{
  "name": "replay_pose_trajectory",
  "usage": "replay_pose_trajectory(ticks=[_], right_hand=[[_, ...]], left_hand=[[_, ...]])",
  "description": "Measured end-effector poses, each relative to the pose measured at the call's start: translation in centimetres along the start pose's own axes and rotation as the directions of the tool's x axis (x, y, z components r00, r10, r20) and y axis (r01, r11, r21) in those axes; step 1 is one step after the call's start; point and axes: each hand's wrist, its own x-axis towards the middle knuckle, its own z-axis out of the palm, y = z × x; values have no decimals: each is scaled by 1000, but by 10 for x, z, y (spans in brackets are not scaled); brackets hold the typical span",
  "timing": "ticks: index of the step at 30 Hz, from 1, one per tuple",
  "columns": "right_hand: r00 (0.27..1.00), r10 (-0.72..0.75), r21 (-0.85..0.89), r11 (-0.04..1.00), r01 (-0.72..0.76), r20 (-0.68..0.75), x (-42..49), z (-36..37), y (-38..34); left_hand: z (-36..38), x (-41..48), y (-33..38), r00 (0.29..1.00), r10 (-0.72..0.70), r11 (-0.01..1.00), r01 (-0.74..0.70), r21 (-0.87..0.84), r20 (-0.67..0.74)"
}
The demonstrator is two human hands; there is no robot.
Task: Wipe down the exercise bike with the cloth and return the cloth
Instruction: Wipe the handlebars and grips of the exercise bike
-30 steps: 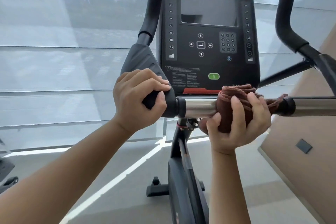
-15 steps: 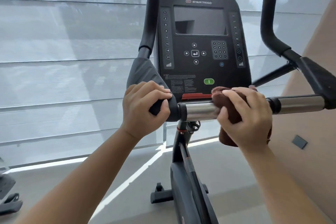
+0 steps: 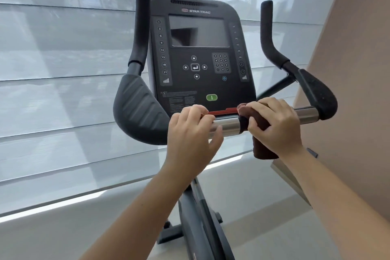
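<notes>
Over polished metal bar (image 3: pixel 229 126), bunched brown cloth (image 3: pixel 263 152)

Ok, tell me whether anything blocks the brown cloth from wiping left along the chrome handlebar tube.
The left hand does: it wraps the chrome handlebar tube just left of the brown cloth, which the right hand grips. A bare stretch separates them.
</notes>
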Motion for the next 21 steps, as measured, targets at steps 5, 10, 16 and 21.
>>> replay_pose_trajectory(ticks=[5,10,16,21], right_hand=[[994,97,10,995,-97,-43,-2,0,3],[993,115,101,989,-111,-35,-1,11,-28],[868,43,97,990,-105,495,33,-20,11],[658,-45,197,968,-159,751,57,-12,9]], left_hand=[[21,3,3,999,-19,996,22,86,-37],[29,1,-1,982,55,994,-36,106,-180],[30,-1,-3,978,97,991,-76,113,-185],[33,1,-3,959,131,986,-101,129,-252]])
